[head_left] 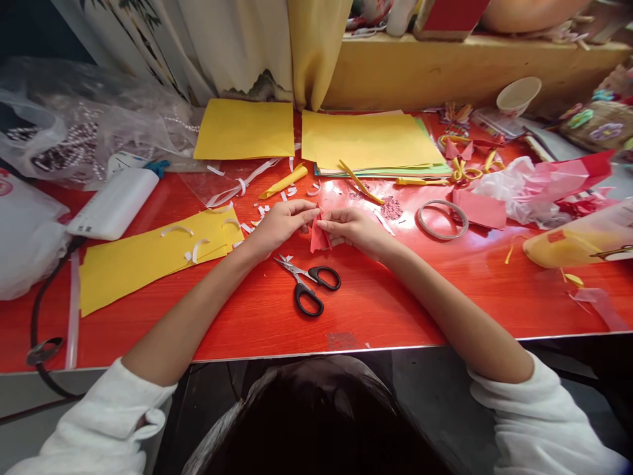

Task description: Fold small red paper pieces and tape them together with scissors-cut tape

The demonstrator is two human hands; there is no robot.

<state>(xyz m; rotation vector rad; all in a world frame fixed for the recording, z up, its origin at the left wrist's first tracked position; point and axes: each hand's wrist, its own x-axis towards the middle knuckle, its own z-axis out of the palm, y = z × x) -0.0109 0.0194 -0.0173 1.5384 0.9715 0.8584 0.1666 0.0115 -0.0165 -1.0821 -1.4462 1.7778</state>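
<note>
Between my two hands, over the middle of the red table (386, 303), is a small folded piece of red paper (320, 239). My left hand (285, 223) pinches its upper left edge with the fingertips. From the other side my right hand (352, 229) grips it between thumb and fingers. Just below the hands lie black-handled scissors (307, 280), blades slightly apart and pointing up and left. White paper scraps (257, 216) are scattered beside my left hand. A rolled yellow paper strip (284, 181) rests beyond it.
Yellow sheets (244, 130) and a paper stack (368, 140) lie at the back. Cut yellow strips (153, 257) and a white power bank (115, 203) are on the left. On the right are a tape roll (442, 220), red paper (479, 209) and a plastic cup of yellow liquid (564, 244).
</note>
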